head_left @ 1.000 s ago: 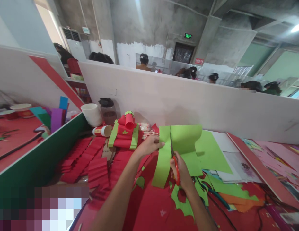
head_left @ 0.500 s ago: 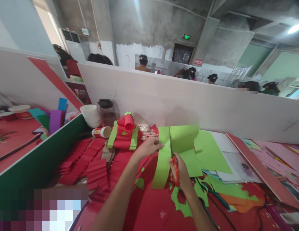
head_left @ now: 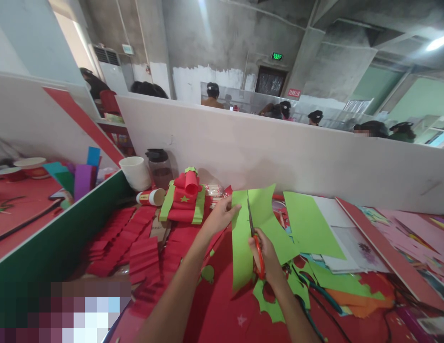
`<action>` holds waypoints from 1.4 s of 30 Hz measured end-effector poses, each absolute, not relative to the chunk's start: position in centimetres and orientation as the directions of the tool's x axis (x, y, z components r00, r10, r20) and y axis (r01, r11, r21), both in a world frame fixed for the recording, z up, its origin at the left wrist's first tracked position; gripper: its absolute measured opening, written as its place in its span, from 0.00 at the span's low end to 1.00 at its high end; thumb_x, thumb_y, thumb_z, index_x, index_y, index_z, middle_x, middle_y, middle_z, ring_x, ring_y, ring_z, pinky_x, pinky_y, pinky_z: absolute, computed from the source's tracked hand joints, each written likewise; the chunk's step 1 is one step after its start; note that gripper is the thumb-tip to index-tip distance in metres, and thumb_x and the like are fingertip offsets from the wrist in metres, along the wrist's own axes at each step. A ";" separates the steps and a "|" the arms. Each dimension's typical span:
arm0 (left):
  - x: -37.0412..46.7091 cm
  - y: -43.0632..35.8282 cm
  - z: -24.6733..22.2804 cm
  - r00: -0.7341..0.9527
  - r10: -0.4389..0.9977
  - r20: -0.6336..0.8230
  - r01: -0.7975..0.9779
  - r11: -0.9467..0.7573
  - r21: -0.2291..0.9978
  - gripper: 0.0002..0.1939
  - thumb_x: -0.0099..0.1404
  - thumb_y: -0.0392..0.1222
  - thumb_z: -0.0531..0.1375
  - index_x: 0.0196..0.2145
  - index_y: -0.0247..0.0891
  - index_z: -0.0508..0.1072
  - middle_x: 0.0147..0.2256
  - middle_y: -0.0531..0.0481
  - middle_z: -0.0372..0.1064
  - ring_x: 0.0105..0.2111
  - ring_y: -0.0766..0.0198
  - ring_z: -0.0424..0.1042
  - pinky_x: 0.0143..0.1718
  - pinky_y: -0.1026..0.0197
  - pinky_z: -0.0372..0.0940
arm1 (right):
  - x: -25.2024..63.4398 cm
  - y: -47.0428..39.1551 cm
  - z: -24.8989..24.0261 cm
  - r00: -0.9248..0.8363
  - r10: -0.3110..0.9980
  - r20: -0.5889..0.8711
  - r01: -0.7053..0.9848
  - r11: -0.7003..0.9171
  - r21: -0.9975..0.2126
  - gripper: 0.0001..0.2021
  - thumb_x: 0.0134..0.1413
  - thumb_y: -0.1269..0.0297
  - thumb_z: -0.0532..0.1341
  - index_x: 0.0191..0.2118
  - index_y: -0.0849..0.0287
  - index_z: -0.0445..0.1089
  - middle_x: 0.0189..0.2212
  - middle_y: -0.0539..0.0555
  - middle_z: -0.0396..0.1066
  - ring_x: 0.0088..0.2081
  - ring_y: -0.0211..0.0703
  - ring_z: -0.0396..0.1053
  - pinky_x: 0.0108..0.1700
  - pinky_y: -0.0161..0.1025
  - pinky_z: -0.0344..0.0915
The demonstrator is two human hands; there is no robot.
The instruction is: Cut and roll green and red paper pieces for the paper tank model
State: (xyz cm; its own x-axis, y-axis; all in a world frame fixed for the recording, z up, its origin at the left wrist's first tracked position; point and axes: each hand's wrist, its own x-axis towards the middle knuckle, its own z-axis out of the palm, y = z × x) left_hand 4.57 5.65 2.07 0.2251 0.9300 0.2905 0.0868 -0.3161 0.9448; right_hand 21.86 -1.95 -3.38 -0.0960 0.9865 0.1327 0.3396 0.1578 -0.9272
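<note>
My left hand (head_left: 222, 216) pinches the left edge of a green paper sheet (head_left: 241, 243) above the red tabletop. In my right hand (head_left: 266, 252) are orange-handled scissors (head_left: 258, 252), their dark blades pointing up along a slit in the sheet. Right of the slit, the paper bends away to the right. Green scraps with scalloped cuts (head_left: 273, 312) lie just below my right hand. A red paper model with green strips and a star (head_left: 185, 197) stands beyond my left hand.
Folded red paper strips (head_left: 143, 257) lie at the left, near a white cup (head_left: 135, 172), a paper cup on its side and a dark-lidded bottle (head_left: 160, 166). Another green sheet (head_left: 311, 224), white sheets and scraps cover the right. A white partition (head_left: 222, 143) stands behind; several people sit beyond it.
The green sheet has shifted and turned slightly, with its right part folded further back, uncovering items behind it. Both hands have moved slightly.
</note>
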 end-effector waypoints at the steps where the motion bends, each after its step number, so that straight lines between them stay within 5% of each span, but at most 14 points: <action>1: 4.6 5.6 2.1 0.228 0.923 0.310 0.094 -0.338 0.936 0.14 0.61 0.51 0.60 0.29 0.36 0.66 0.23 0.56 0.57 0.24 0.68 0.55 0.26 0.65 0.54 | 21.9 -1.9 -3.5 -0.101 0.984 0.149 0.337 0.175 -0.925 0.22 0.59 0.45 0.55 0.49 0.57 0.67 0.30 0.54 0.74 0.31 0.47 0.71 0.32 0.38 0.69; 8: 4.8 5.3 2.2 0.298 0.900 0.318 0.161 -0.376 0.913 0.12 0.64 0.48 0.57 0.29 0.36 0.65 0.23 0.58 0.53 0.23 0.70 0.53 0.24 0.66 0.51 | 22.3 -1.8 -4.4 -0.056 0.981 0.185 0.364 0.193 -0.911 0.24 0.61 0.44 0.52 0.50 0.59 0.64 0.38 0.59 0.74 0.40 0.50 0.72 0.41 0.40 0.69; 18: 5.3 5.0 2.3 0.365 0.880 0.302 0.020 -0.332 0.943 0.11 0.65 0.47 0.57 0.36 0.35 0.67 0.25 0.56 0.60 0.23 0.70 0.58 0.25 0.66 0.56 | 22.2 -1.9 -3.8 -0.041 0.982 0.186 0.376 0.187 -0.907 0.22 0.61 0.43 0.52 0.44 0.58 0.68 0.35 0.57 0.75 0.37 0.49 0.72 0.35 0.38 0.69; 25: 5.5 5.3 1.7 0.318 0.896 0.311 0.068 -0.348 0.935 0.10 0.64 0.46 0.57 0.37 0.36 0.67 0.23 0.59 0.54 0.21 0.71 0.55 0.22 0.68 0.52 | 22.2 -1.9 -4.4 -0.001 0.973 0.230 0.383 0.213 -0.899 0.24 0.61 0.44 0.52 0.48 0.61 0.67 0.37 0.58 0.76 0.38 0.48 0.74 0.37 0.37 0.70; 33: 5.5 5.0 2.0 0.371 0.885 0.280 0.005 -0.303 0.953 0.10 0.62 0.45 0.60 0.38 0.36 0.70 0.24 0.55 0.63 0.22 0.68 0.61 0.24 0.66 0.58 | 22.9 -1.7 -4.6 -0.031 0.967 0.253 0.414 0.243 -0.877 0.27 0.61 0.43 0.52 0.53 0.61 0.66 0.46 0.61 0.74 0.49 0.53 0.71 0.45 0.40 0.70; 42: 6.0 4.6 2.3 0.453 0.866 0.213 -0.136 -0.168 0.976 0.17 0.62 0.46 0.60 0.47 0.37 0.70 0.36 0.47 0.73 0.33 0.61 0.72 0.35 0.60 0.67 | 22.5 -2.0 -3.8 0.013 0.978 0.209 0.388 0.187 -0.902 0.25 0.61 0.45 0.51 0.51 0.61 0.68 0.42 0.58 0.75 0.41 0.50 0.73 0.42 0.38 0.70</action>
